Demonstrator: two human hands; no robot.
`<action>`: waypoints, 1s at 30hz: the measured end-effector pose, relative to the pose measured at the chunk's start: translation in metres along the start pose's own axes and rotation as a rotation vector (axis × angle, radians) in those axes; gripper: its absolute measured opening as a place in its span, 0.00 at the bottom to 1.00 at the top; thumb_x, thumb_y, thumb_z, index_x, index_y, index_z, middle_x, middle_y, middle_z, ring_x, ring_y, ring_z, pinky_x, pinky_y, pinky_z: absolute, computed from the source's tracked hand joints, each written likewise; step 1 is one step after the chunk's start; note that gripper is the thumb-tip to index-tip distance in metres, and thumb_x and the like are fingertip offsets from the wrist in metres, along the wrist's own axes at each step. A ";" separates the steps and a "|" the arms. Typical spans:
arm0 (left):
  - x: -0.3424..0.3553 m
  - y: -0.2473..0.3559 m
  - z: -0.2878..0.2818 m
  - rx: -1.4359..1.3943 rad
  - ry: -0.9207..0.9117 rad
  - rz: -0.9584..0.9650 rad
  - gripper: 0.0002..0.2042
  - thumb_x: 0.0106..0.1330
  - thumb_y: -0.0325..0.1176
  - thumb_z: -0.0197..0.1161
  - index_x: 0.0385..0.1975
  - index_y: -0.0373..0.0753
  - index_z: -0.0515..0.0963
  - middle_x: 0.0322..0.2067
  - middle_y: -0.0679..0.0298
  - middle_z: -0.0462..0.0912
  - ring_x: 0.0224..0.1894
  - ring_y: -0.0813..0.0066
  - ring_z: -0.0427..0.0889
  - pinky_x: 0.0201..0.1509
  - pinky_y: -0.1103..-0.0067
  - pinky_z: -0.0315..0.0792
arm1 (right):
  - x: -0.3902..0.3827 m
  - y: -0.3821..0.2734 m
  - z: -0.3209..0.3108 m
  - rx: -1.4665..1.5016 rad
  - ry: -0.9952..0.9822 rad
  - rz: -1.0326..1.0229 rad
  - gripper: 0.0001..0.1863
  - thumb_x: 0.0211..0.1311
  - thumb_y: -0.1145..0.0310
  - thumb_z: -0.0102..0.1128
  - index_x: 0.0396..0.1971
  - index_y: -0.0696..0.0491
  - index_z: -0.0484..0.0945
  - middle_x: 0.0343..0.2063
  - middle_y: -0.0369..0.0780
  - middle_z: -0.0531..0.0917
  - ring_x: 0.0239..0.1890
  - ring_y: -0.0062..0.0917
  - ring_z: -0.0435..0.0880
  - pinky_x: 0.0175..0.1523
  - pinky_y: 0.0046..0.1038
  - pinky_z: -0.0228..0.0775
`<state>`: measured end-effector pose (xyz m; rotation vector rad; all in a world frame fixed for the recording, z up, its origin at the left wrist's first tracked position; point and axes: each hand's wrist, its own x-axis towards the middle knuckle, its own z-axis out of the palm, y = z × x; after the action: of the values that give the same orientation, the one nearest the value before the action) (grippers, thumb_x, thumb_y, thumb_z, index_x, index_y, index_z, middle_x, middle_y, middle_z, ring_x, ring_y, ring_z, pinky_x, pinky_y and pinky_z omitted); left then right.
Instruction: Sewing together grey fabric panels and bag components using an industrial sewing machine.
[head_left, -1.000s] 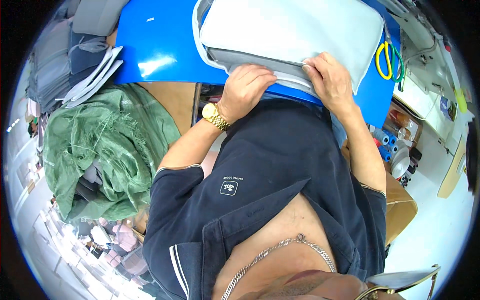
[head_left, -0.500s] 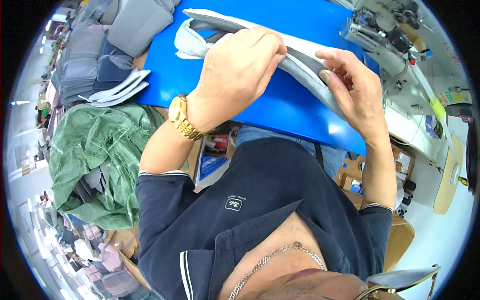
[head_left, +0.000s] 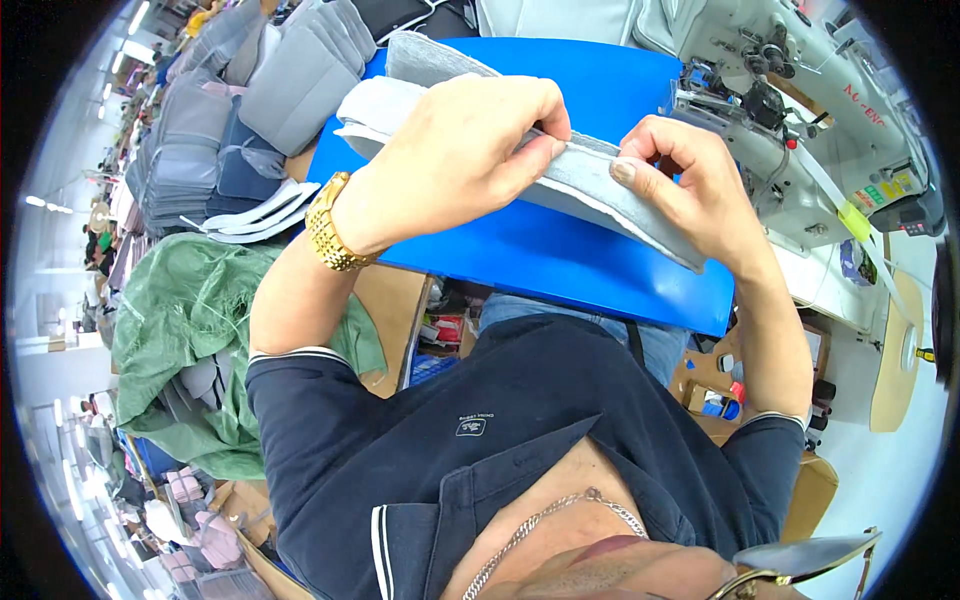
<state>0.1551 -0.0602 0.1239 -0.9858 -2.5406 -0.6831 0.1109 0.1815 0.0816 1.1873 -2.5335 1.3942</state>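
A long padded strip of light grey fabric (head_left: 620, 205) is stretched between my hands above the blue tabletop (head_left: 480, 250). Near its middle, the thumb and fingers of my left hand (head_left: 480, 150) pinch the upper edge; a gold watch is on that wrist. My right hand (head_left: 695, 190) grips the same strip farther right, thumb on the near face and fingers curled behind. At the left, the fabric spreads into two layers that stand apart, partly covered by my left hand. The strip's lower right end hangs down beside my right hand.
A sewing machine (head_left: 770, 90) stands at the right with its head beside the tabletop. Stacked grey fabric panels (head_left: 300, 80) and curved pale pieces (head_left: 265, 215) lie at the left, above a crumpled green sheet (head_left: 190, 330). More light grey panels (head_left: 555, 20) lie beyond the table.
The strip has turned, so its pale broad face now shows more and the darker inner side less. Both hands have shifted slightly down and keep their grip. The head view has moved a little too.
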 end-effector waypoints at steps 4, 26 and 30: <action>0.002 -0.004 -0.004 0.081 -0.010 0.029 0.05 0.61 0.32 0.64 0.31 0.38 0.77 0.23 0.62 0.77 0.27 0.66 0.76 0.32 0.73 0.68 | -0.004 -0.012 -0.001 -0.083 0.089 -0.142 0.09 0.57 0.67 0.64 0.25 0.57 0.77 0.21 0.42 0.77 0.23 0.31 0.76 0.29 0.29 0.66; 0.051 -0.010 -0.048 0.428 -0.143 0.220 0.04 0.62 0.30 0.61 0.34 0.38 0.76 0.31 0.60 0.76 0.36 0.60 0.76 0.42 0.70 0.69 | 0.009 -0.014 0.017 0.317 0.263 -0.029 0.07 0.60 0.73 0.61 0.25 0.57 0.74 0.25 0.34 0.79 0.27 0.13 0.73 0.31 0.18 0.67; 0.084 -0.046 -0.021 0.071 -0.359 0.143 0.06 0.63 0.33 0.62 0.34 0.37 0.79 0.32 0.61 0.80 0.34 0.65 0.78 0.38 0.75 0.70 | -0.002 0.024 0.027 0.512 0.320 0.098 0.08 0.61 0.72 0.61 0.25 0.58 0.75 0.26 0.33 0.79 0.30 0.13 0.74 0.35 0.18 0.67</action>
<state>0.0664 -0.0562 0.1655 -1.3536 -2.7344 -0.4010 0.1060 0.1702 0.0469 0.7913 -2.1046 2.1420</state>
